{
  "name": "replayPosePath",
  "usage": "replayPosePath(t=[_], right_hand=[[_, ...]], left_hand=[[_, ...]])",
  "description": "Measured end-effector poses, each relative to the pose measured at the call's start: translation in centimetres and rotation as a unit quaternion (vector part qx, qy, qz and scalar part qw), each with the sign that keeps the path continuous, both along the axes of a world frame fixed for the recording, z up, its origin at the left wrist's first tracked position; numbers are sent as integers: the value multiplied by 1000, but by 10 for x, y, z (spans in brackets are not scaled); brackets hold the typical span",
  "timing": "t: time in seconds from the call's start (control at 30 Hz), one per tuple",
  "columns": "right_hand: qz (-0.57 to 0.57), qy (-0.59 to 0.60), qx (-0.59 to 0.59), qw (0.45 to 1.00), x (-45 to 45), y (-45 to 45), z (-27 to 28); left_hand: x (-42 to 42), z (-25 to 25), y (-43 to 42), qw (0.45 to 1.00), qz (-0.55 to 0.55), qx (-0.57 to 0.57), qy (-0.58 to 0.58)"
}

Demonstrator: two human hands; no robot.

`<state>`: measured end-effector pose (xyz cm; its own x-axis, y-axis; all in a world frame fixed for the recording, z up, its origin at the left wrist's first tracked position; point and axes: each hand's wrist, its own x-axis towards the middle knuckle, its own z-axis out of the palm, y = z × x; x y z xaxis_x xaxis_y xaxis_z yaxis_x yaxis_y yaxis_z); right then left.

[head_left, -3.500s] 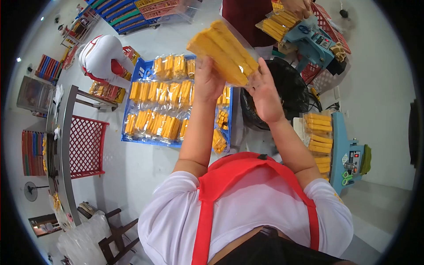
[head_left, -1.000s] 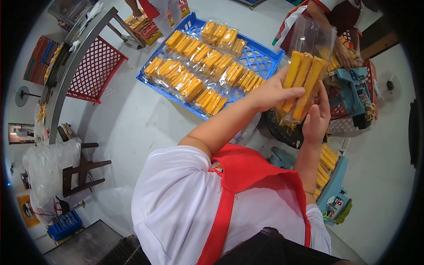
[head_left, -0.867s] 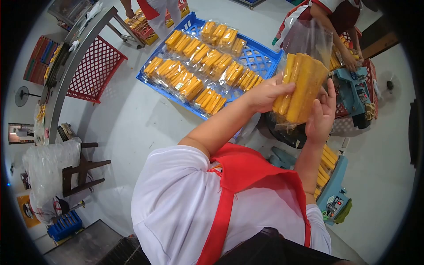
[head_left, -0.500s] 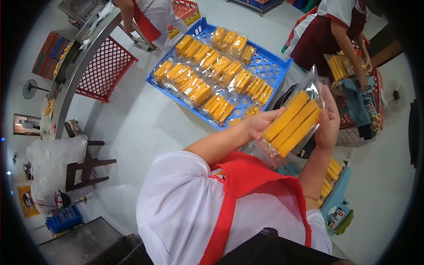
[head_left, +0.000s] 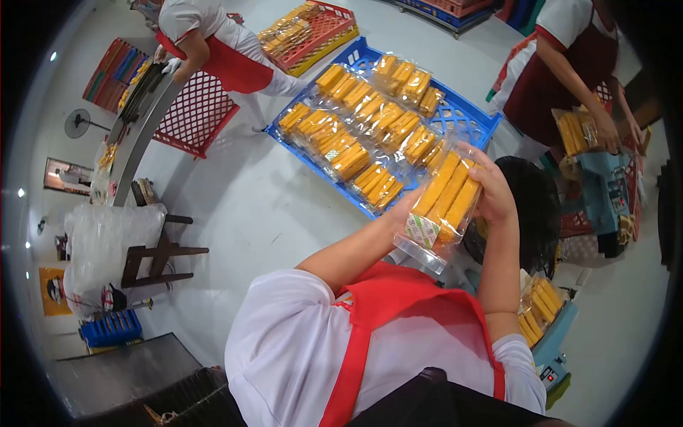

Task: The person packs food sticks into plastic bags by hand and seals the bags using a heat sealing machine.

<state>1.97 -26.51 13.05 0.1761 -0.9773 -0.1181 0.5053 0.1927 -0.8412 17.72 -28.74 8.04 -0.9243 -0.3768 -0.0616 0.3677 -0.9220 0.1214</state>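
A clear plastic packet of yellow-orange sticks, with a small printed label at its lower end, is held up in front of my chest. My left hand grips its left side, with most of the fingers hidden behind the packet. On the right edge, my right hand is closed around the upper part. Just beyond the packet, a blue crate bears rows of similar filled packets.
A co-worker at right handles a packet by a blue machine. Another person leans over a counter at left. More packets lie at lower right, near a black round thing. A red crate stands behind.
The packet has moved left and a little down in my hands, and its label faces up more plainly. My view has shifted, so the blue crate appears further right.
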Motion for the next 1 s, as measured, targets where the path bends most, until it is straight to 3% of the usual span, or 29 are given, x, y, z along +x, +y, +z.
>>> replayPosePath(t=[0.27, 0.33, 0.47, 0.67, 0.77, 0.83, 1.0], right_hand=[[46, -1, -10, 999, 37, -23, -4], [77, 7, -11, 997, 43, -25, -3], [90, 16, -17, 996, 56, -28, 2], [82, 21, -23, 996, 61, -27, 8], [79, 20, -18, 996, 57, -27, 7], [75, 25, -15, 997, 53, -26, 8], [97, 26, -33, 994, 39, -25, 4]], left_hand=[[42, 7, 0, 993, 80, -84, -16], [50, 3, -2, 998, 58, -18, 31], [58, 2, 2, 993, 109, -50, -17], [62, 8, 2, 994, 107, -26, 15], [60, 16, 0, 994, 69, 38, 77], [55, 16, -2, 995, 97, -30, 14], [47, 20, -4, 993, 99, -57, 13]])
